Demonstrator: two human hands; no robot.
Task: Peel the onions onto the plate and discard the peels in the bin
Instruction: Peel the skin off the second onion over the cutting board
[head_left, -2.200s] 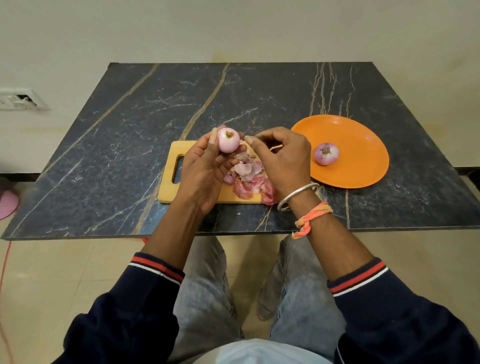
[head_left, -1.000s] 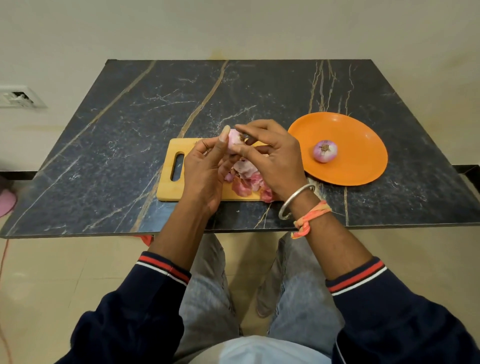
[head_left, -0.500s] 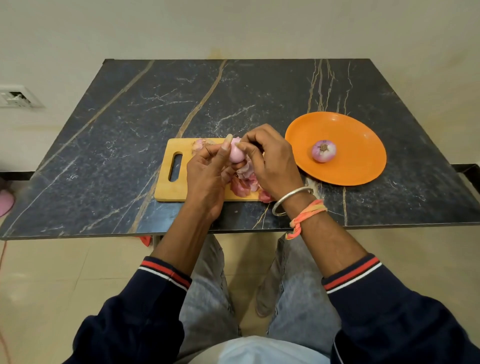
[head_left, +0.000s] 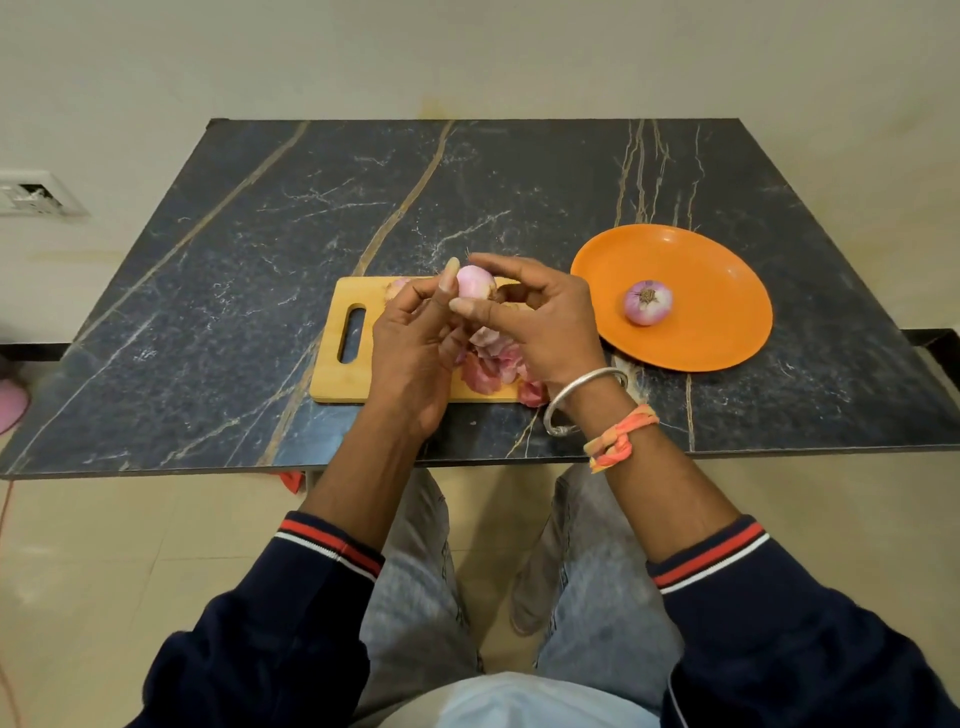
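Worktop (head_left: 260, 291) of dark veined stone fills most of what we see, and on it sit a wooden cutting board (head_left: 332, 376) with a slot handle and, just beside it to the right, an orange plate (head_left: 727, 332). One peeled onion (head_left: 648, 302) already rests on the plate, well apart from our hands. No bin shows in this view, so we cannot say where the skins must go.

Our left hand (head_left: 410, 353) is raised above the board and cradles the onion in work (head_left: 475, 282) between thumb and fingertips. Our right hand (head_left: 550, 322) closes over the same onion from the right, its thumb lying under the bulb and its fingers arched across the top, so both hands grip it. A heap of pink peels (head_left: 488, 364) lies on the board directly below, with one piece at the board's near right corner, close to the edge.

We judge that the last skin is being worked off. To do it well, we keep the onion over the board so scraps land on the heap, pinch a loose edge near the root end, and pull along the curve while the left hand turns the bulb. We check the hidden far side for papery bits before setting it on the plate.
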